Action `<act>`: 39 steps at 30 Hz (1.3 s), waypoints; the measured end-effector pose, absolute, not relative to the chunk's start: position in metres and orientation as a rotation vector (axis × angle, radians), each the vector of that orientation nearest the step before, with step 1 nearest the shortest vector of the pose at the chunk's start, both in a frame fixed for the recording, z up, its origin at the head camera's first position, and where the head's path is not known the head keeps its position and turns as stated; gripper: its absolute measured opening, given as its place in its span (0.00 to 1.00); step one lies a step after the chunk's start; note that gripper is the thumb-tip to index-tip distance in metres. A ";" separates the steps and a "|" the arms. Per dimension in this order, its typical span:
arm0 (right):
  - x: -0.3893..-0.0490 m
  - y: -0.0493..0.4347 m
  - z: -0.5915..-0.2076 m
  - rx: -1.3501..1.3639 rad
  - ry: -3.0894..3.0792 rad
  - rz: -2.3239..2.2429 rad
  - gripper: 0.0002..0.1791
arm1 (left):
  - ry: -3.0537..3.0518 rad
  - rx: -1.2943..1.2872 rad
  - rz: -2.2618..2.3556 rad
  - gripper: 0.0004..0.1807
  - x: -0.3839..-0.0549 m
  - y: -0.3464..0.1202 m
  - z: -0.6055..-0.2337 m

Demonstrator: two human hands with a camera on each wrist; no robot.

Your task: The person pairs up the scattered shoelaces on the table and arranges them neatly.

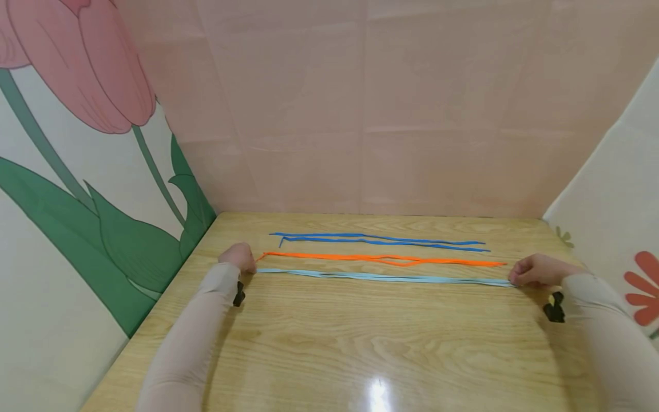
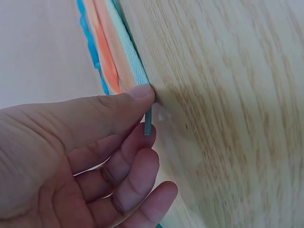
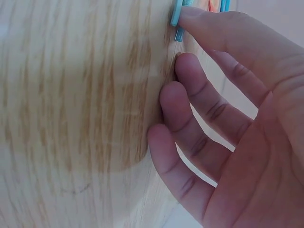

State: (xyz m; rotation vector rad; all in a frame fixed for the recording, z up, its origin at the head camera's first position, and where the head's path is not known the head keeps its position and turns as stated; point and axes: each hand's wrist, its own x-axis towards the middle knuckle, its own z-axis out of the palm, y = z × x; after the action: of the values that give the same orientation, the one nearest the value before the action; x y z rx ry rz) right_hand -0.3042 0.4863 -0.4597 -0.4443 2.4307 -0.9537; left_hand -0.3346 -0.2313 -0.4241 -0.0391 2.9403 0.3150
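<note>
A pair of light blue shoelaces (image 1: pixel 391 277) lies stretched side by side across the wooden table, nearest the person. My left hand (image 1: pixel 239 257) pinches their left end between thumb and forefinger. In the left wrist view a stiff lace tip (image 2: pixel 147 123) pokes out below the thumb. At the right end, my right hand (image 1: pixel 538 270) has its thumb and forefinger on the laces, its other fingers loosely bent. Two tips (image 3: pixel 178 34) show beside that thumb in the right wrist view. Just behind lie orange shoelaces (image 1: pixel 350 257), with a small gap between strands right of the middle.
Farther back, two blue shoelaces (image 1: pixel 381 239) run roughly parallel to the others, one bent at its left end. The wooden table (image 1: pixel 360 343) meets a pink cloth backdrop (image 1: pixel 360 114). Flower-printed cloth (image 1: pixel 77 257) hangs along the left side, and more printed cloth stands at right.
</note>
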 end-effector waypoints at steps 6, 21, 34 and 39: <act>-0.308 0.490 -0.463 -0.467 2.460 -0.913 0.12 | 2.944 -0.029 0.346 0.14 -0.336 -0.231 -0.427; -0.305 0.494 -0.468 -0.549 2.463 -0.977 0.11 | 2.963 0.001 0.367 0.14 -0.338 -0.227 -0.430; -0.304 0.493 -0.467 -0.620 2.483 -0.932 0.07 | 2.944 0.050 0.401 0.07 -0.338 -0.230 -0.423; -0.307 0.487 -0.452 -0.522 2.528 -0.854 0.12 | 2.920 0.103 0.423 0.06 -0.340 -0.231 -0.393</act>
State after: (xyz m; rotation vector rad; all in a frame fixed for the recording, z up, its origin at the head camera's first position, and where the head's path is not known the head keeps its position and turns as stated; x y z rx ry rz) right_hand -0.3070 0.4873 -0.4519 -0.5219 2.5276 -0.8538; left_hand -0.3401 -0.2308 -0.3932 0.1033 2.9196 0.4229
